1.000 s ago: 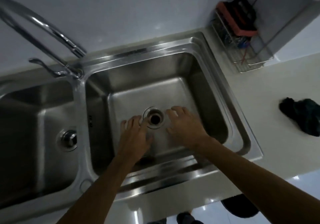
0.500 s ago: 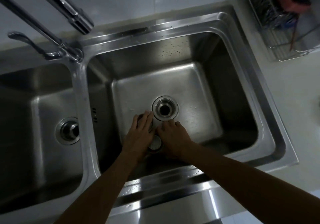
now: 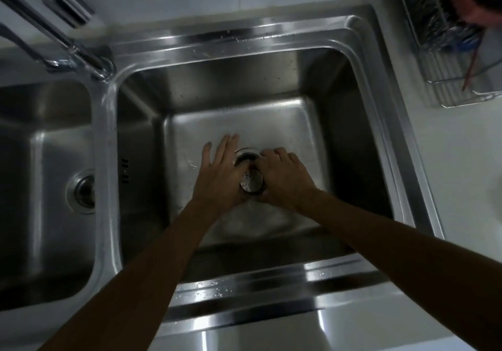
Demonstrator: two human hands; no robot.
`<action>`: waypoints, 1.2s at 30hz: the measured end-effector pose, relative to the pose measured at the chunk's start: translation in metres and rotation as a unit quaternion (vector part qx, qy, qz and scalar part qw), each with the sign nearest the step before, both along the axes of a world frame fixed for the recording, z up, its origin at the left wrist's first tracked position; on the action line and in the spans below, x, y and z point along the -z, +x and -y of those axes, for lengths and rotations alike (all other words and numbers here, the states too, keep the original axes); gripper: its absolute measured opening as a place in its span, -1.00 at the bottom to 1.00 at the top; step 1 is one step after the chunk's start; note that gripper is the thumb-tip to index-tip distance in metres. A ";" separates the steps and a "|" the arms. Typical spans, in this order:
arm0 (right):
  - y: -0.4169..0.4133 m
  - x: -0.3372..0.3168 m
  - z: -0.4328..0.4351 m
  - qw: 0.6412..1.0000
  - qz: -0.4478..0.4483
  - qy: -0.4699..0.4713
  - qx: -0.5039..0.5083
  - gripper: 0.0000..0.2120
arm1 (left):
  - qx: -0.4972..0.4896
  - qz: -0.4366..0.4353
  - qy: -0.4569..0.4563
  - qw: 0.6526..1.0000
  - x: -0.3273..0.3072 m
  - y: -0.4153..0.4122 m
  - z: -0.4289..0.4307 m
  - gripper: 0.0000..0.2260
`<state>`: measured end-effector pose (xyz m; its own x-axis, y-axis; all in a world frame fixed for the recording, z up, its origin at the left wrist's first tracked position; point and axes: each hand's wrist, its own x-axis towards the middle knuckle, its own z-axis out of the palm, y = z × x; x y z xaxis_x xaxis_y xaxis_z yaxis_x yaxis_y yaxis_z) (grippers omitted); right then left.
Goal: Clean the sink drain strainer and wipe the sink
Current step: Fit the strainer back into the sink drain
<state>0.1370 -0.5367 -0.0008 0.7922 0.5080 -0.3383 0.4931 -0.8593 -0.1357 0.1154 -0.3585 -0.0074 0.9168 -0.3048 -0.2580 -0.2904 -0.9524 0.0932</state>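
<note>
Both my hands are down in the right basin of a steel double sink [image 3: 361,41]. Between them is the perforated metal drain strainer [image 3: 252,182], a small cup lying just in front of the drain opening [image 3: 245,156]. My right hand [image 3: 285,177] curls around the strainer from the right. My left hand [image 3: 220,168] lies flat against its left side with the fingers stretched out over the drain rim. Part of the drain is hidden by my hands.
The left basin has its own drain [image 3: 82,190]. A chrome faucet [image 3: 68,43] reaches in from the upper left. A wire rack [image 3: 445,60] with a red-topped item stands on the white counter at the upper right. Water drops lie on the sink's front rim.
The view has moved closer to the sink. Both hands shifted from in front of the drain up to it, and the strainer now shows between them, held by my right hand.
</note>
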 end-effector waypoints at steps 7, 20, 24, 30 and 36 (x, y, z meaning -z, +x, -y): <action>0.030 0.041 -0.013 1.000 0.007 -0.007 -0.017 -0.23 | -0.079 -0.018 -0.001 0.997 0.036 0.019 0.001 -0.15; 0.032 0.033 -0.025 0.997 -0.021 -0.012 -0.075 -0.11 | -0.136 -0.062 0.015 0.989 0.027 -0.012 -0.030 -0.13; 0.021 0.028 -0.057 0.992 -0.021 0.013 -0.126 -0.04 | -0.144 -0.077 0.065 0.984 0.016 -0.030 -0.058 0.04; 0.005 0.041 -0.085 0.986 -0.033 0.041 -0.160 -0.09 | -0.157 -0.087 0.089 0.980 0.017 -0.043 -0.071 -0.01; 0.005 0.018 -0.075 0.989 -0.034 0.068 -0.126 -0.14 | -0.180 -0.054 0.011 0.982 0.002 -0.043 -0.066 -0.22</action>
